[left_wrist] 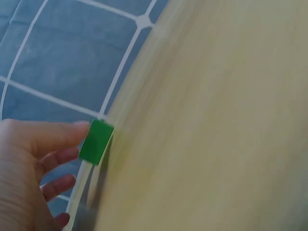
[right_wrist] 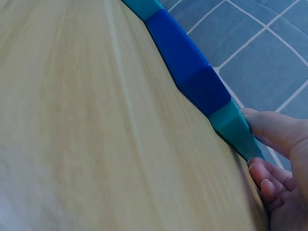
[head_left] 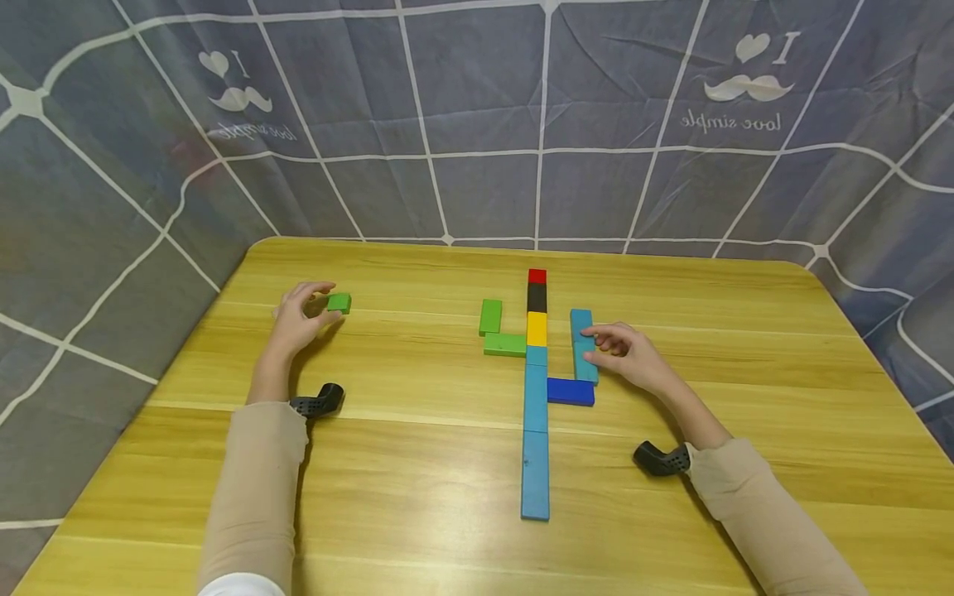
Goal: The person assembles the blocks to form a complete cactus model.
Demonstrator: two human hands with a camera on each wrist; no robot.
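In the head view, my left hand [head_left: 296, 319] pinches a small green block [head_left: 339, 303] between thumb and fingers at the left of the table. The left wrist view shows that green block [left_wrist: 96, 142] at the fingertips. At the right, my right hand [head_left: 629, 356] touches two light blue blocks that stand end to end, thumb at the nearer block [head_left: 585, 371] and a fingertip at the farther block [head_left: 580, 318]. A dark blue block [head_left: 570, 391] lies crosswise at their near end. In the right wrist view, the fingertips meet a light blue block [right_wrist: 233, 126] beside the dark blue one.
A straight column runs away from me: light blue pieces [head_left: 535, 476], a yellow block [head_left: 537, 329], a black block [head_left: 537, 298] and a red block [head_left: 537, 276]. Left of it lie a crosswise green block [head_left: 505, 344] and an upright green block [head_left: 490, 317]. Grey patterned cloth [head_left: 484, 108] hangs behind.
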